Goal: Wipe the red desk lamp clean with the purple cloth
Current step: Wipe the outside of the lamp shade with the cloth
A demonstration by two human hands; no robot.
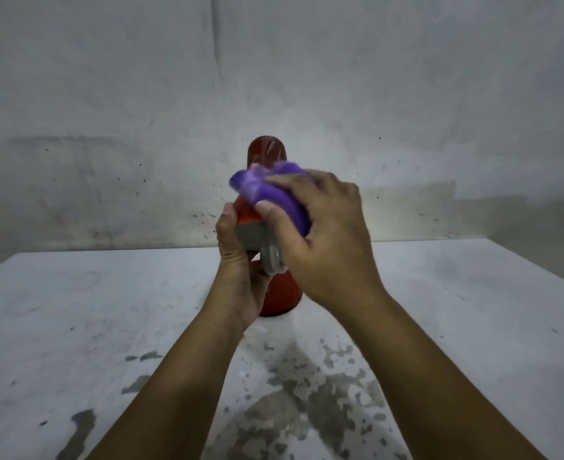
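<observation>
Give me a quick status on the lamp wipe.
Right hand grips cloth against lamp. Left hand holds lamp head. Nothing in the way.

You won't find any text, label, brand or number to read here. The red desk lamp [266, 153] looks unmarked, though the hands and cloth cover much of it.

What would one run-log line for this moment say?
left hand: grips lamp head | right hand: presses purple cloth on red lamp | lamp base on table | stage: wiping
</observation>
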